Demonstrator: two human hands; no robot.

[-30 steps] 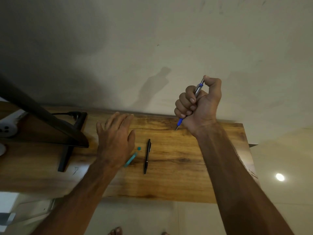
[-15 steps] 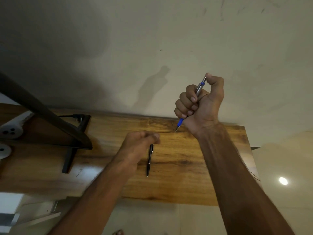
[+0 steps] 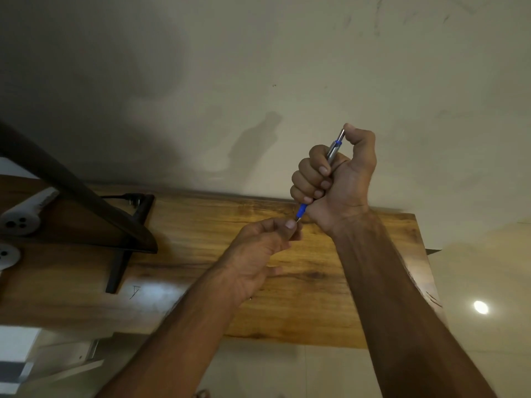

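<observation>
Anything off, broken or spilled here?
Nothing stands out. The right hand grips a mechanical pencil in a fist, thumb on its cap, while the left hand pinches at its tip above the wooden table. No damage or spill shows.

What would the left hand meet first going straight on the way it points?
The tip of the mechanical pencil gripped by the right hand, just beyond the pinched fingertips of the left hand, though depth is unclear.

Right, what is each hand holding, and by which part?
The right hand grips the pen round its barrel, thumb on top. The left hand pinches at its tip; anything held is hidden.
</observation>
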